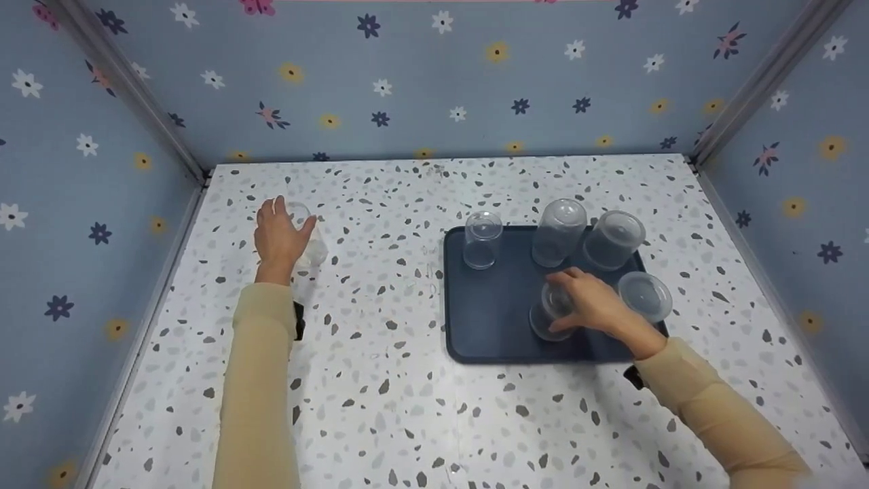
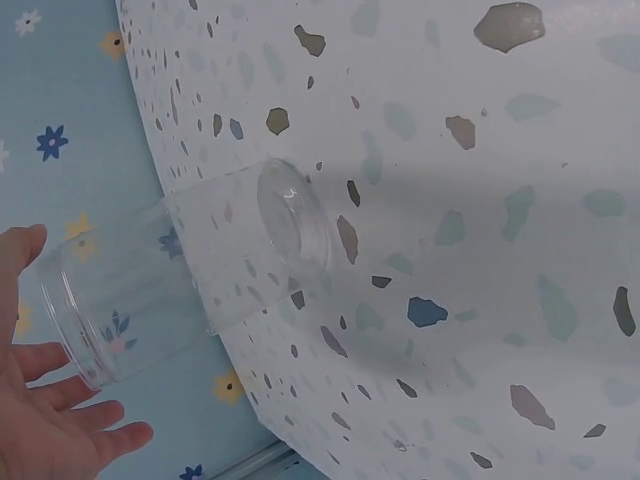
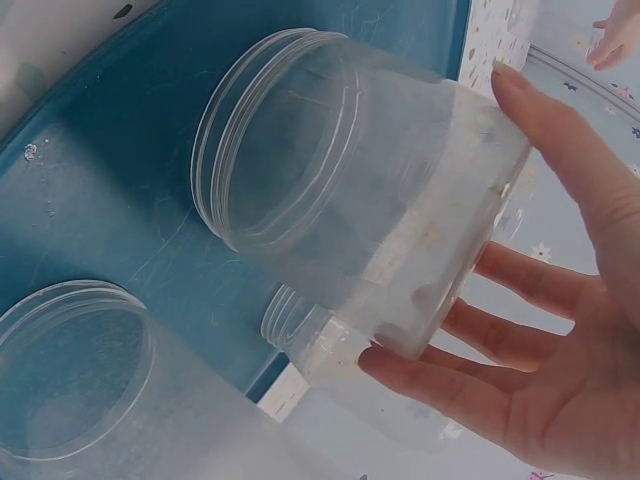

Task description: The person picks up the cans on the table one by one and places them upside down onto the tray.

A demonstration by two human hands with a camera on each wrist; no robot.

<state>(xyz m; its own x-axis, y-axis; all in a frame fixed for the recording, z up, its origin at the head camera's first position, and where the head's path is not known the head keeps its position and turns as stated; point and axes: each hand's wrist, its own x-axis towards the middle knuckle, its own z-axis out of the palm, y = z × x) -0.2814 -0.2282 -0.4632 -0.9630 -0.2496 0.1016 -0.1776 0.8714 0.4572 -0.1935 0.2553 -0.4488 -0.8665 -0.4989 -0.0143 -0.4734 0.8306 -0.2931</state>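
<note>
On the left of the table stands a clear plastic jar point(image 1: 313, 252), mouth up. My left hand point(image 1: 280, 234) is at its top, thumb and fingers spread about the rim; in the left wrist view the fingers look relaxed. Over the dark blue tray point(image 1: 485, 319), my right hand point(image 1: 592, 305) holds another clear jar point(image 3: 350, 180) by its base, thumb on one side and fingers on the other. That jar is upside down, its threaded rim toward the tray; whether the rim touches the tray I cannot tell.
Several other clear jars share the tray: a slim jar point(image 1: 483, 241) at back left, a tall jar point(image 1: 560, 234) and a wide jar point(image 1: 614, 241) at the back, and another jar point(image 1: 645, 297) right beside my right hand. Flowered panels point(image 1: 434, 81) enclose the speckled table point(image 1: 380, 407).
</note>
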